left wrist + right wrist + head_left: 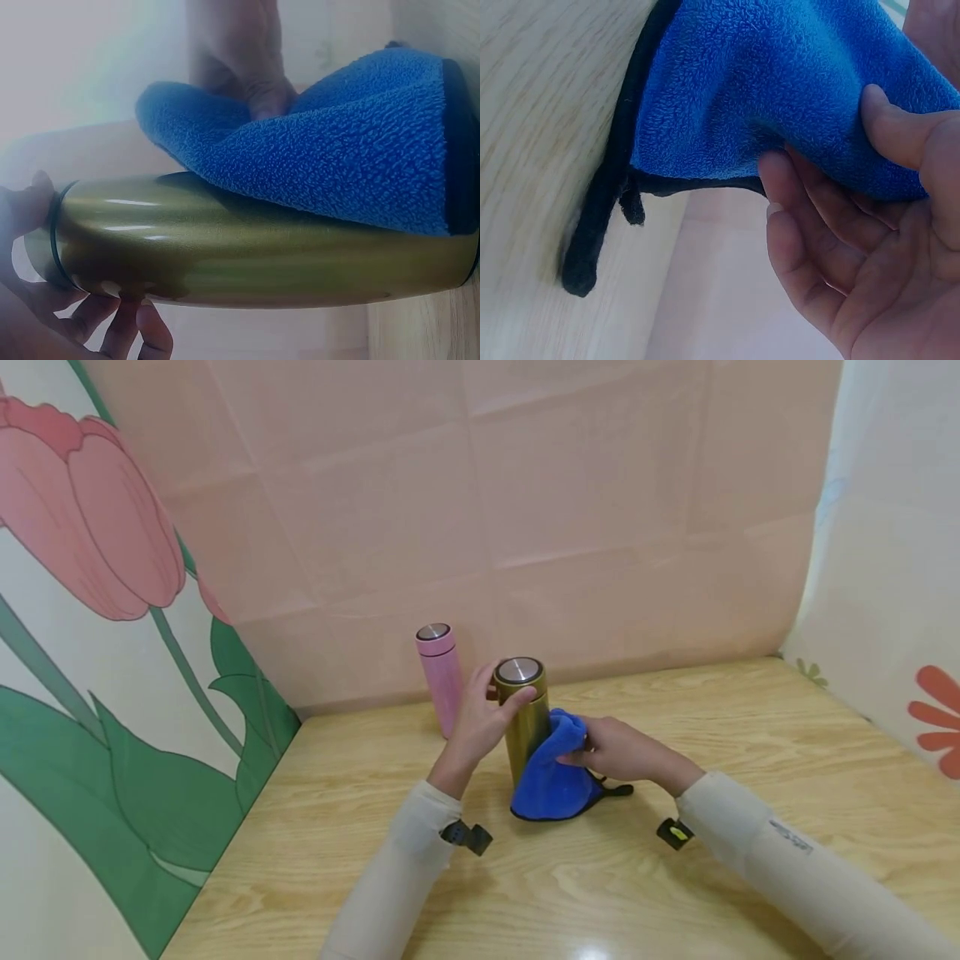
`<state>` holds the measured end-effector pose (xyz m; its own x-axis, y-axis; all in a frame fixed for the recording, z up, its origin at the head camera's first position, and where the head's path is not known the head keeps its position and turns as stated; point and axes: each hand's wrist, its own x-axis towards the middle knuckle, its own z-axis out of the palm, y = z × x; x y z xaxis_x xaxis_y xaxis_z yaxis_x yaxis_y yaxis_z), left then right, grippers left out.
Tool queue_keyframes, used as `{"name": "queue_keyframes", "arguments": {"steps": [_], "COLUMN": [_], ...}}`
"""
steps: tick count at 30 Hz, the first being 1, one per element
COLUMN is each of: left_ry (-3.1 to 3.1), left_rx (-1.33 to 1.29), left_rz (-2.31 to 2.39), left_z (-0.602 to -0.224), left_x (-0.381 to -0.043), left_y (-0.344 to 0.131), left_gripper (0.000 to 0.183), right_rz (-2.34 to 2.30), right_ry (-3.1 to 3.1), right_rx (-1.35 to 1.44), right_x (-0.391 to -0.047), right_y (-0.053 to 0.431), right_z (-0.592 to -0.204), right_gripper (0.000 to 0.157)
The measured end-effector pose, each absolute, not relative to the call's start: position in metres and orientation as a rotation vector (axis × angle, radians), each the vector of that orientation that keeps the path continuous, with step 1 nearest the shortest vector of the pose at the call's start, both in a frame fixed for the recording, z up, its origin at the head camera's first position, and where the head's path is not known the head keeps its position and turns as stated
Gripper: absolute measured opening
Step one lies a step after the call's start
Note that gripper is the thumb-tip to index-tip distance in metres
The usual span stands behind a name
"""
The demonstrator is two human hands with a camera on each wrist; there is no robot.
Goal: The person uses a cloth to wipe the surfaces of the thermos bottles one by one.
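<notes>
Left hand (478, 717) grips gold bottle (525, 727), right hand (624, 750) pinches blue cloth (551, 781) against it, 1 pink bottle (440, 675) beyond left hand.

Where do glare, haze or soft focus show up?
Head: small glare spot on the table at the bottom edge; left wrist: pale haze at upper left, right hand soft, bright streaks on the gold flask; right wrist: cloth pile fairly sharp, no strong glare.

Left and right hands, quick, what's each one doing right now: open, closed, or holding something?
Left hand: holding the gold bottle near its top.
Right hand: holding the blue cloth.
</notes>
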<state>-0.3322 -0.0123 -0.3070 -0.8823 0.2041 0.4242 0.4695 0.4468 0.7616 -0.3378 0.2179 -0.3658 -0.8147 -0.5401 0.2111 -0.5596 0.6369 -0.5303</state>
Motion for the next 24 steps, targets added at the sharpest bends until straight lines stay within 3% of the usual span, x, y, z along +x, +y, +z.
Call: {"name": "queue_keyframes", "arguments": {"steps": [10,15,24], "left_ry": [-2.44,-2.443,-2.416], "left_rx": [-0.578,-0.581,-0.592], "left_rz": [-1.409,-1.395,-1.381], "left_z": [-0.306,-0.305,-0.305], "left_x": [-0.331,-0.332,-0.333], "left_y": [-0.012,-0.012,-0.012], "left_gripper": [0.066,0.064,0.063], "right_rz": [0.871,0.875,0.945], "right_ry": [-2.81,-2.785,-2.674], "right_rx": [0.851,0.816,0.723], "right_x": [-0.337,-0.335,-0.333], "right_y": [0.216,0.215,0.213], "right_z": [-0.362,-0.356,-0.349], "right_gripper": [0.039,0.043,0.033]}}
